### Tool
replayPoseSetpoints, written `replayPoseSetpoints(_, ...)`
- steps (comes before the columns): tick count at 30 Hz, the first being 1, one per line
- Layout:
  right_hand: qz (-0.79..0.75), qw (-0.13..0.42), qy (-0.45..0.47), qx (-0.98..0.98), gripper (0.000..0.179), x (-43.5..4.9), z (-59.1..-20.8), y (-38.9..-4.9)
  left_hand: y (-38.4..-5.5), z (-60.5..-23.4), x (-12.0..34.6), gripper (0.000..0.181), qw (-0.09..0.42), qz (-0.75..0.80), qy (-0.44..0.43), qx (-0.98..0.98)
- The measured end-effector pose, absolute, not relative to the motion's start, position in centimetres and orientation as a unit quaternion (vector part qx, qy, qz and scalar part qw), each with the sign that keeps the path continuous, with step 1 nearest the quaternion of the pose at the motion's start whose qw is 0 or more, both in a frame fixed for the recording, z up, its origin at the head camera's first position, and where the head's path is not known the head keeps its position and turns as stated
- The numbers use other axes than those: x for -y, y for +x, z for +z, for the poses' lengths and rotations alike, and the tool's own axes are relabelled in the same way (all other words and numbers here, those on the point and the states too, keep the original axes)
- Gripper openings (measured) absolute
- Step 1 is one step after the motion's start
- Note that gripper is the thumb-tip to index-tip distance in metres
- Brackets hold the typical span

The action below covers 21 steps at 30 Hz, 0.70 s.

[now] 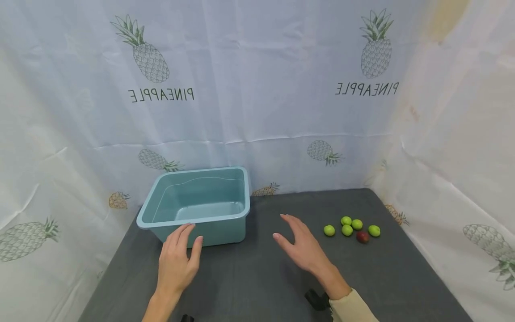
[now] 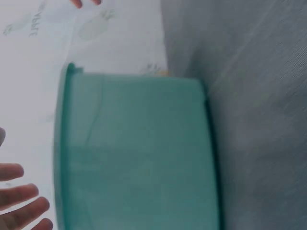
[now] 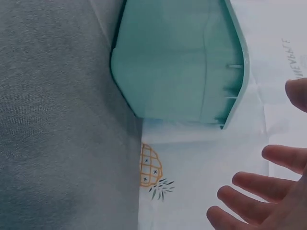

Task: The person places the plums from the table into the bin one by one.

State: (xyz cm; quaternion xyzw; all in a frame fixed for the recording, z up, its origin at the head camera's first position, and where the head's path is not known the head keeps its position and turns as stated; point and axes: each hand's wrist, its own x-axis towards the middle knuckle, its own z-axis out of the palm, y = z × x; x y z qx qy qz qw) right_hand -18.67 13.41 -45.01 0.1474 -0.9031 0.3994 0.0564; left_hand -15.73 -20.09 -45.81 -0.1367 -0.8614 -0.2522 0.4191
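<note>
A teal plastic basin (image 1: 209, 226) stands at the back left of the dark table, with nothing visible inside it. My left hand (image 1: 177, 261) is held before its front wall, fingers spread and relaxed, fingertips overlapping the rim in the head view. To the right of the basin, my right hand (image 1: 303, 246) hovers over the table with thumb and fingers apart, holding nothing. In the left wrist view the left fingers (image 2: 21, 211) appear at the edge beside the basin wall (image 2: 139, 153). The right wrist view shows the right fingers (image 3: 254, 187) extended.
On the table's right side lie several small green fruits (image 1: 347, 230) and one dark red fruit (image 1: 362, 237). The dark table (image 1: 257, 286) is bordered by a white curtain (image 1: 273, 89) printed with pineapples at the back and sides.
</note>
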Motion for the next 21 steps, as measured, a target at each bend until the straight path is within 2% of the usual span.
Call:
replayPoseSetpoints(10,0.432,0.068,0.153,0.886,0.068,-11.8,-43.3,-20.1,-17.6,-43.4,23.5,0.035,0.457,-0.275,-0.125,0.836)
replayPoseSetpoints(21,0.446,0.063,0.191,0.872,0.067,-9.6,-42.5,-21.9,-19.2,-42.4,27.6,0.036,0.456,-0.251,-0.082,0.850)
